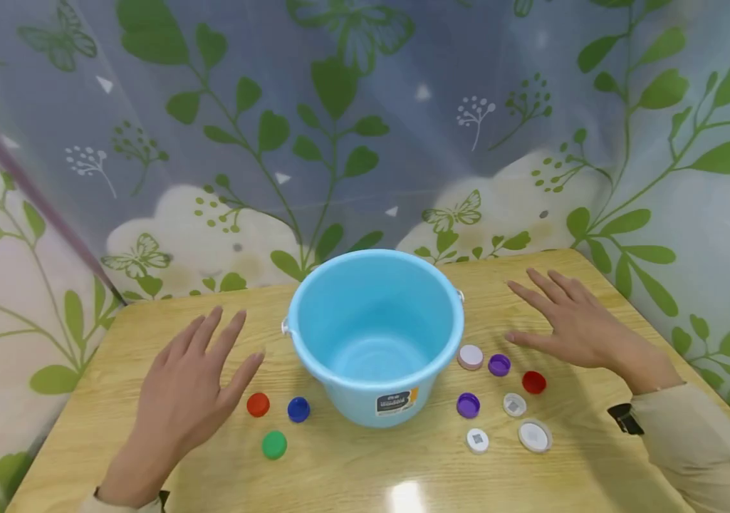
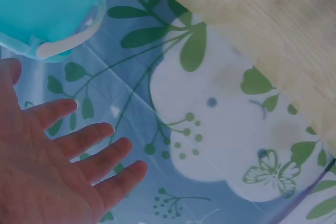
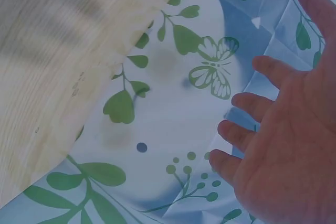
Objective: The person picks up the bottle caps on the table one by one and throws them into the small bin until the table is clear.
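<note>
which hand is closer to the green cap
The left. The left hand is just to the left of the green cap, not touching it; the right hand is well off to the right, on the other side of the blue bucket.

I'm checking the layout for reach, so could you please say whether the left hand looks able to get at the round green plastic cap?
Probably yes: the left hand is empty, fingers spread, and nothing covers the green cap; the light-blue plastic bucket stands clear of it.
</note>
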`<act>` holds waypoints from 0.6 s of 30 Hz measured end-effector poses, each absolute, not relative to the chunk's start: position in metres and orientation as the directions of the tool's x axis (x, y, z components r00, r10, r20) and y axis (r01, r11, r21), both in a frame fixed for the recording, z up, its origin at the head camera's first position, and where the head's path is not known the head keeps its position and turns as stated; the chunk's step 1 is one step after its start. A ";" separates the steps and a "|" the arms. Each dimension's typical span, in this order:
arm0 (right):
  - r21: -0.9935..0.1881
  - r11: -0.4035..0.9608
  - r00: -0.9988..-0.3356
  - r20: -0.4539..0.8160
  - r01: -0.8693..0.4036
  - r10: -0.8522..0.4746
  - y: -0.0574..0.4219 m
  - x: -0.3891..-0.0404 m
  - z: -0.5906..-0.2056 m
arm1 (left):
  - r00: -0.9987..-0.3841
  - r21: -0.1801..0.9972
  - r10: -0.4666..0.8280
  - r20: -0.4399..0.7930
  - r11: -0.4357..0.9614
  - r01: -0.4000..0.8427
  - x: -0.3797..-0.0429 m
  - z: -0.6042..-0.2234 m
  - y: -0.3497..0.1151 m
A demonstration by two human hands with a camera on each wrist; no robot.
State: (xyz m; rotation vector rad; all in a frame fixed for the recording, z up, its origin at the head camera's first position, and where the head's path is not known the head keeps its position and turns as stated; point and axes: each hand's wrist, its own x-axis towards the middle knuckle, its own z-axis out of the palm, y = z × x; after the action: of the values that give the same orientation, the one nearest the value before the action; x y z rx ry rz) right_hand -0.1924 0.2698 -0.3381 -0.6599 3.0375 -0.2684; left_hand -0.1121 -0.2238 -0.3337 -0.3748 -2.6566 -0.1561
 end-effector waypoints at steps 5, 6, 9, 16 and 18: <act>-0.158 0.893 -0.906 0.043 -0.422 -0.421 0.265 -0.196 -0.334 | -0.858 0.076 0.219 0.464 0.955 0.285 -0.119 -0.328 -0.217; -0.152 0.890 -0.903 0.047 -0.429 -0.427 0.264 -0.197 -0.333 | -0.857 0.078 0.219 0.466 0.955 0.286 -0.120 -0.327 -0.216; -0.139 0.886 -0.897 0.052 -0.442 -0.439 0.258 -0.199 -0.329 | -0.861 0.099 0.214 0.461 0.952 0.289 -0.122 -0.325 -0.212; -0.123 0.879 -0.888 0.053 -0.460 -0.457 0.249 -0.203 -0.327 | -0.921 0.278 0.178 0.346 0.918 0.282 -0.123 -0.321 -0.200; -0.126 0.880 -0.889 0.051 -0.458 -0.455 0.247 -0.203 -0.328 | -0.939 0.352 0.171 0.299 0.895 0.275 -0.125 -0.320 -0.195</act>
State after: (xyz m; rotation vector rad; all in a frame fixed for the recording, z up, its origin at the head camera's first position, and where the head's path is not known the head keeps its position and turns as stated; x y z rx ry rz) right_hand -0.2026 0.2474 -0.3277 -0.7439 3.0652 -0.2132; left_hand -0.1247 -0.1948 -0.3195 -0.3359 -2.8003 -0.5756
